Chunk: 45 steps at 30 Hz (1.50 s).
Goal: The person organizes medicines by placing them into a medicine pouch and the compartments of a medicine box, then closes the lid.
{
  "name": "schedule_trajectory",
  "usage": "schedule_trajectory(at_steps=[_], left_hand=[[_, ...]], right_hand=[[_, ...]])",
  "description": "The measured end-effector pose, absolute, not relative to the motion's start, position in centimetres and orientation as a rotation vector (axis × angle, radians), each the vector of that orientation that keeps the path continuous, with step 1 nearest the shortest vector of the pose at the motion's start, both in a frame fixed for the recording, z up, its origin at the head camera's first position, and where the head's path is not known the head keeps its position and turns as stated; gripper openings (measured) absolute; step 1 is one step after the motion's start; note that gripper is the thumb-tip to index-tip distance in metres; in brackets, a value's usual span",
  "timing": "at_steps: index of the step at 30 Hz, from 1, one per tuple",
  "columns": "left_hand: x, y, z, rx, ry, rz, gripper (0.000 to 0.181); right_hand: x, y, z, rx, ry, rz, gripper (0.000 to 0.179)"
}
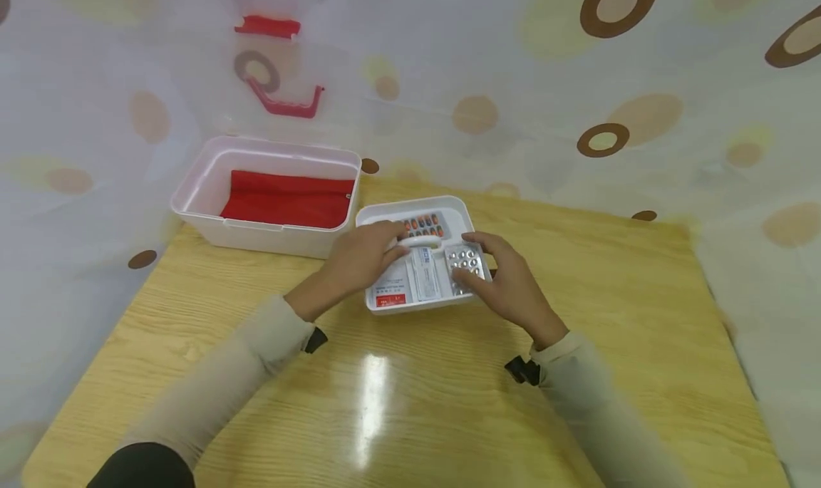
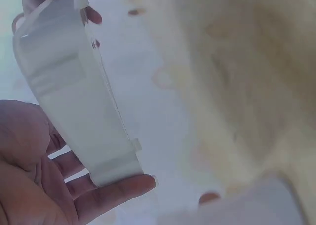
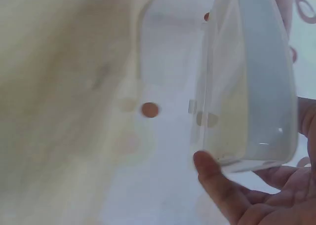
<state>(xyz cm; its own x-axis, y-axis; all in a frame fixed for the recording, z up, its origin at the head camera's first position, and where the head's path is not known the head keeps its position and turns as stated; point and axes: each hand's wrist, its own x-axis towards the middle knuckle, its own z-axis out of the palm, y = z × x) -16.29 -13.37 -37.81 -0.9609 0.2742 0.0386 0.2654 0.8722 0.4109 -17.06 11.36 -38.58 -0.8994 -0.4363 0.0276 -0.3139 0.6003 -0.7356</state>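
Observation:
In the head view, a white compartment tray [image 1: 452,206] sits above the wooden table, with a white carrying handle [image 1: 420,241]. My left hand [image 1: 362,256] grips that handle at its left end. My right hand [image 1: 513,285] is at the tray's right side, thumb and index finger on a silver blister pack [image 1: 463,256]. Orange-and-dark capsules [image 1: 425,224], a small white box [image 1: 425,274] and a red-and-white packet [image 1: 391,288] lie in the tray. The wrist views differ: the left hand [image 2: 39,170] and right hand [image 3: 256,195] hold translucent plastic pieces.
Left of the tray stands a white plastic box [image 1: 269,239] with red cloth [image 1: 288,199] inside. Behind it, a clear lid with a red handle [image 1: 288,108] leans up against the patterned backdrop [image 1: 474,60]. The wooden table [image 1: 609,374] extends to the right and front.

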Motion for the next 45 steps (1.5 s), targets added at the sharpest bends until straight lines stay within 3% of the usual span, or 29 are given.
schedule_trajectory(at_steps=[8,14,27,34,41,45], left_hand=[[-17.4,-17.5,-32.9,0.207,3.133,0.565,0.025],[-17.9,-21.1,-31.3,-0.011,3.183,0.569,0.022],[-18.5,-28.1,-32.6,-0.483,3.236,0.598,0.025],[-19.4,-29.9,-34.0,-0.650,3.199,0.565,0.029],[-20.4,-30.7,-35.2,-0.785,3.146,0.488,0.035],[-21.1,-30.6,-35.5,-0.810,3.112,0.391,0.044]], right_hand=[[-19.9,7.7,-35.3,-0.777,2.546,-1.349,0.055],[-22.2,3.9,-35.0,-0.880,2.365,-1.542,0.057],[-25.4,-2.2,-38.4,-0.895,2.058,-1.594,0.063],[-25.9,-3.9,-40.1,-1.110,2.337,-1.100,0.073],[-26.1,-3.8,-41.3,-1.195,2.372,-0.967,0.062],[-26.1,-3.8,-41.5,-1.233,2.413,-0.947,0.037]])
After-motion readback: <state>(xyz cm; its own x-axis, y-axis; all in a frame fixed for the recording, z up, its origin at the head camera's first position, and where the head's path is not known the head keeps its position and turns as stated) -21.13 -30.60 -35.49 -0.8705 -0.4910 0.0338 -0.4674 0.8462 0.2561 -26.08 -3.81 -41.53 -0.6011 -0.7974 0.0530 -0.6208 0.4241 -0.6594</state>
